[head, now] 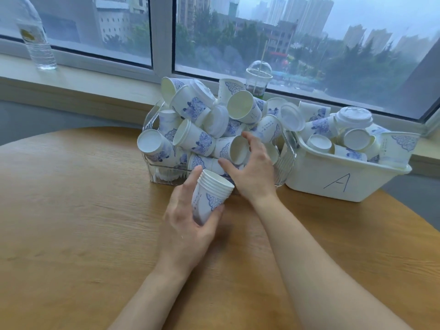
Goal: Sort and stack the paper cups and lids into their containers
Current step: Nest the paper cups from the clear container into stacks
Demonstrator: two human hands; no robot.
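Our left hand (190, 225) grips the nested cup stack (210, 196) near the clear bin (152, 167) — our right hand (252, 172), fingers wide, should close squarely around the loose cup (238, 148) — rim-first nesting.

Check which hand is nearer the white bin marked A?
Right. The right hand reaches into the cup pile in the clear bin, just left of the white bin marked A. The left hand holds a cup stack farther left, nearer the person.
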